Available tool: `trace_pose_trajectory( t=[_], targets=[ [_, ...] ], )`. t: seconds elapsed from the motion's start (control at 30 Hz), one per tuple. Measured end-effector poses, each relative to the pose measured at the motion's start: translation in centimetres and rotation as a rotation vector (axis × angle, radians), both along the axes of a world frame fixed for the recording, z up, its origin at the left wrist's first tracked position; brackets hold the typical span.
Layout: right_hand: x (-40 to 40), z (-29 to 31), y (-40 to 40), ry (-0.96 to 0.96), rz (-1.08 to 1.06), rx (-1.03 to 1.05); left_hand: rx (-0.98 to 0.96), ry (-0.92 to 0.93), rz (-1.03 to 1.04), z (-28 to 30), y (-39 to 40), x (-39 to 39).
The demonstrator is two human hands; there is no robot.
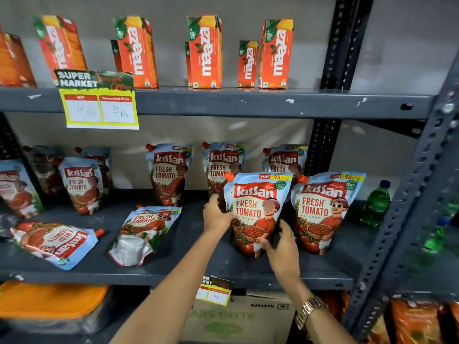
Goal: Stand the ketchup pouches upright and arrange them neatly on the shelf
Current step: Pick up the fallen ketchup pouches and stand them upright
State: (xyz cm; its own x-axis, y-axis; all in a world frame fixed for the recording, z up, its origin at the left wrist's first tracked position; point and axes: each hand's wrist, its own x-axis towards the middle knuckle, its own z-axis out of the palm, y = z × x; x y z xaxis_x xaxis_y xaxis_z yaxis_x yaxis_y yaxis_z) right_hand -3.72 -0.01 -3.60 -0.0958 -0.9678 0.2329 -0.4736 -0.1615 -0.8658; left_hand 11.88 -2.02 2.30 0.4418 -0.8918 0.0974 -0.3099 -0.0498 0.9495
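Both hands gripped one upright ketchup pouch (255,212) on the middle shelf (173,274) — left hand (216,214) at its nine o'clock edge, right hand (280,247) at five o'clock — two fallen pouches (146,232) lay toward nine o'clock

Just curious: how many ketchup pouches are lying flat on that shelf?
2: the front-left pouch and the front-centre pouch. More may be hidden off-frame left.

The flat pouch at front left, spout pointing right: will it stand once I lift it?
Probably floppy: the flat pouch sags like soft film. Likely bottom-heavy when full, so it should stand, as the held pouch does. Its glossy skin may slip.
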Motion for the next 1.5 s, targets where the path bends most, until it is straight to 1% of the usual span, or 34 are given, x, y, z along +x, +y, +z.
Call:
trace_pose_trajectory(
  t=[0.1,0.17,0.3,0.37,0.43,0.63,0.73,0.87,0.93,1.0,1.07,1.1,1.13,1.17,1.23,1.27,1.37,1.43,1.5],
  targets=[
    [0.1,0.5,1.3,0.034,-0.059,-0.128,-0.025,0.050,0.068,0.3,1.4,1.7],
    [0.5,0.6,1.8,0.031,-0.036,-0.182,-0.036,0.057,0.131,0.3,2.5,3.4],
    [2.0,0.7,2.5,0.015,0.049,-0.243,-0.067,0.012,0.270,0.1,4.7,6.9],
    [3.1,0.7,3.0,0.015,0.084,-0.242,-0.059,-0.035,0.341,-0.2,5.7,8.5],
    [4.2,0.8,3.2,0.018,0.116,-0.230,-0.054,-0.043,0.407,-0.1,6.7,9.6],
    [7.9,1.3,3.2,0.046,0.193,-0.220,-0.047,-0.073,0.470,0.0,7.6,13.4],
    [10.2,1.7,2.8,0.057,0.231,-0.210,-0.023,-0.123,0.427,-0.3,7.3,15.7],
    [13.6,2.1,2.2,0.078,0.254,-0.203,0.095,-0.073,0.403,-0.3,7.1,18.8],
    [15.4,2.2,1.7,0.092,0.257,-0.191,0.217,-0.027,0.368,-0.3,6.9,20.6],
    [17.2,2.2,1.1,0.111,0.261,-0.180,0.330,0.068,0.326,-0.9,6.1,22.7],
    [18.6,1.9,0.6,0.132,0.258,-0.149,0.399,0.246,0.225,-0.8,5.8,24.3],
    [19.3,1.7,0.2,0.134,0.253,-0.136,0.426,0.304,0.172,-0.7,5.8,24.8],
    [20.1,1.7,0.1,0.139,0.249,-0.108,0.474,0.322,0.125,-0.5,5.8,25.3],
    [20.9,1.6,-0.3,0.128,0.244,-0.090,0.549,0.295,0.068,-0.3,5.9,25.9],
    [22.4,1.6,-0.7,0.117,0.231,-0.004,0.673,0.221,-0.036,-0.2,6.0,26.8],
    [23.0,1.6,-0.8,0.120,0.233,0.069,0.702,0.209,-0.081,-0.4,5.9,27.1],
    [25.1,0.7,-1.5,0.120,0.223,0.324,0.717,0.306,-0.200,-1.2,5.7,27.8],
    [26.1,0.2,-1.9,0.037,0.186,0.497,0.681,0.380,-0.234,-2.1,5.4,28.2],
    [26.7,0.0,-2.2,-0.115,0.127,0.577,0.632,0.389,-0.242,-2.5,5.5,28.3]
  ],
)
